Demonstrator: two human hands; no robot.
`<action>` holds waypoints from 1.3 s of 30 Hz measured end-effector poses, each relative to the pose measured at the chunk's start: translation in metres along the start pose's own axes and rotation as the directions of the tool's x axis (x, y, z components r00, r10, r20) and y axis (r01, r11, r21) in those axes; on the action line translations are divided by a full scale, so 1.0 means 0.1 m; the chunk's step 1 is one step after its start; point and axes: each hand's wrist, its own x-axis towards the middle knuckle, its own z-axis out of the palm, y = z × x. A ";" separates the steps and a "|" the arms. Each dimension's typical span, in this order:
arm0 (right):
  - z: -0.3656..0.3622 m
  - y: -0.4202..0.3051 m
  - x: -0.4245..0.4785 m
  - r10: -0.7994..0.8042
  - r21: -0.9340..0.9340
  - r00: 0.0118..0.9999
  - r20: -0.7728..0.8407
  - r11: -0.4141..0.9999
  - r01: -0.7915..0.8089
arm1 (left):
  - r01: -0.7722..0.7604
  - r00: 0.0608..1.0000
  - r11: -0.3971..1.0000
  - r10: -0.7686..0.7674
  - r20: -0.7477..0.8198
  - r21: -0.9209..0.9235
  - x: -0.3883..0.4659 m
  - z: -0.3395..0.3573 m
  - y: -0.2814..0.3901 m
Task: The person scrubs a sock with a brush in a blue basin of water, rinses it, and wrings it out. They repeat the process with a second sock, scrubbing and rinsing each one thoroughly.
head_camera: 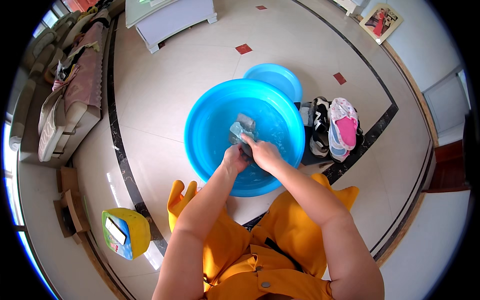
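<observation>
In front of me stands a large blue plastic basin (195,157) with water in it. Both hands are inside it, over a wet grey fabric item (246,120) that looks like a shoe or cloth; its shape is partly hidden. My left hand (236,158) grips the near part of this item from the left, fingers curled under. My right hand (264,153) has its fingers on a pale blue-green piece (237,129), perhaps soap or a cloth, lying against the grey item. Some suds float on the water to the right.
Behind the basin sits a smaller blue basin (277,77). Shoes (319,125) and pink-lined footwear (343,127) stand close on the right. At left are a yellow stool (139,232) bearing a phone (115,231), cardboard boxes (73,213) and a sofa (84,112). A white table (176,18) stands ahead.
</observation>
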 end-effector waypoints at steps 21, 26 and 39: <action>-0.40 -0.23 -0.35 -0.025 0.146 0.998 0.064 0.989 0.016 | -0.119 0.968 0.864 0.210 0.135 -0.489 0.00 -0.02 0.06; -0.38 -0.23 -0.21 0.006 0.117 1.000 -0.030 0.993 -0.002 | -0.056 0.925 0.921 0.193 0.327 -0.386 0.06 -0.05 -0.03; -0.34 -0.23 -0.13 0.006 0.067 1.000 -0.020 0.998 -0.004 | -0.132 0.964 0.923 0.205 0.170 -0.362 0.12 -0.07 -0.08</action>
